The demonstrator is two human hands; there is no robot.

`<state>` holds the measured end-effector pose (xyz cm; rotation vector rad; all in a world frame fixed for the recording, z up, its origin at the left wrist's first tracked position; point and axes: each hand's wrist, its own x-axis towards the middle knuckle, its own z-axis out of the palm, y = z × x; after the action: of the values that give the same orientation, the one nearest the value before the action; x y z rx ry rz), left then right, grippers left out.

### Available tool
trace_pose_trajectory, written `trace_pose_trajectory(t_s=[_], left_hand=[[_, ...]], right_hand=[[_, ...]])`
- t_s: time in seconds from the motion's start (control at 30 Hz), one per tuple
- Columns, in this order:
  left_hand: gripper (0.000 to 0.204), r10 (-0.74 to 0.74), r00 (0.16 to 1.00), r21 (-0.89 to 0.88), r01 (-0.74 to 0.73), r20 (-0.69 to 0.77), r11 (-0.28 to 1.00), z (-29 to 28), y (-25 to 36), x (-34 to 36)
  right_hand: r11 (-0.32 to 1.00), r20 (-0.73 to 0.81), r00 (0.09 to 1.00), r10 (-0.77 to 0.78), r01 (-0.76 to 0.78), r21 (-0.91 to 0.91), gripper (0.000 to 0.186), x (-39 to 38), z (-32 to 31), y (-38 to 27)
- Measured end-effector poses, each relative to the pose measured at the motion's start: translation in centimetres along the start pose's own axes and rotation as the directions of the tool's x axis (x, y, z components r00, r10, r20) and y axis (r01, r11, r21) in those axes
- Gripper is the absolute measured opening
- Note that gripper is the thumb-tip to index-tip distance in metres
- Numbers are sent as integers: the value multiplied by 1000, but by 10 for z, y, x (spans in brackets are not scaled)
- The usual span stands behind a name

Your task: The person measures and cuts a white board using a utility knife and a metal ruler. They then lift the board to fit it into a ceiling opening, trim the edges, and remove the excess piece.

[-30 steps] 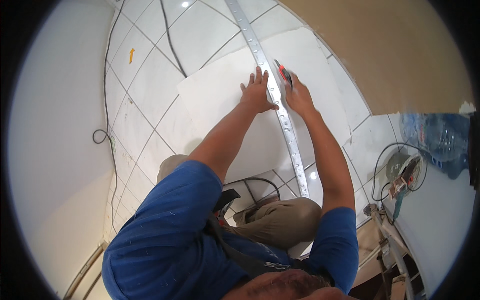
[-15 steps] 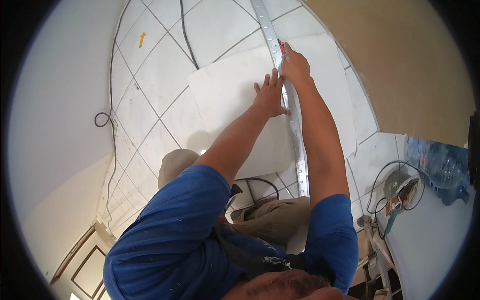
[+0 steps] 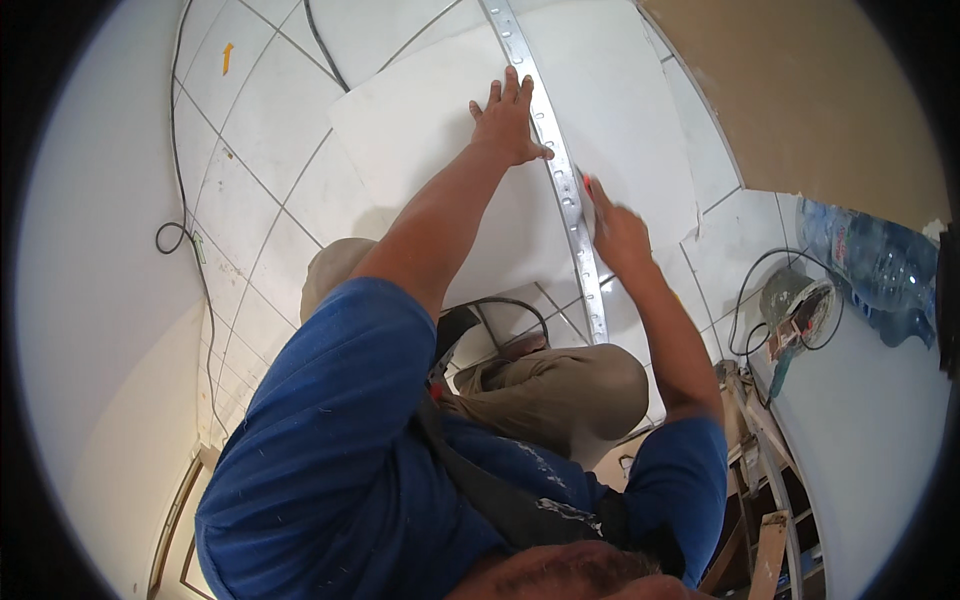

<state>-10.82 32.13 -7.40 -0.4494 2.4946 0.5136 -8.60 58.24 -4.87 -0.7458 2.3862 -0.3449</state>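
Well, metal strip (image 3: 568, 190): one, long and shiny, lying slanted on top of the white sheet and poking past its near edge.
White sheet (image 3: 420, 120): one, as far as I can tell, flat on the tiled floor (image 3: 255, 130).
Left hand (image 3: 505, 125): spread wide, gripping nothing, flat on the sheet, with the thumb at the strip's left edge.
Right hand (image 3: 622, 238): curled round one small red cutter (image 3: 588, 184), just right of the strip. It's blurry, so I can't tell if the tip touches the sheet.
Strip slipping: it could swing, I think, because only one hand steadies it, far from the near end.
Thumb hurt: the cutter could hop over the thin metal and nick the thumb, which sits so close.
Knee bump: one knee (image 3: 610, 385) is right by the strip's near end and could knock it crooked.
Farther off: one brown board (image 3: 820, 100), one big blue bottle (image 3: 870, 260), one bucket (image 3: 785, 290).
Floor arrows: two, one yellow arrow (image 3: 228, 58) and one green arrow (image 3: 198, 245).
Dark cords (image 3: 173, 110): four bits I can see, maybe joined somewhere hidden.
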Motion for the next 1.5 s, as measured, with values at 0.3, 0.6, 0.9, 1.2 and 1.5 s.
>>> trace_pose_trajectory(t_s=[0.3, 0.6, 0.9, 1.2, 1.5], left_hand=[[134, -9, 998, 59, 5, 70, 998, -3, 6, -2], [138, 12, 1000, 17, -12, 8, 1000, 1, 6, 1], [139, 9, 1000, 12, -9, 20, 1000, -9, 6, -8], [142, 19, 1000, 23, -19, 12, 1000, -2, 3, 2], [134, -45, 997, 31, 43, 66, 999, -10, 7, -1]], right_hand=[[937, 125, 930, 347, -348, -11, 63, -256, 41, 78], [920, -371, 923, 101, 54, 387, 54, -77, 27, 26], [965, -246, 965, 86, -20, 260, 56, 139, -31, -54], [972, -74, 993, 96, -77, 224, 52, 135, -47, -55], [981, 111, 980, 166, -176, 85, 59, -60, 19, 5]])
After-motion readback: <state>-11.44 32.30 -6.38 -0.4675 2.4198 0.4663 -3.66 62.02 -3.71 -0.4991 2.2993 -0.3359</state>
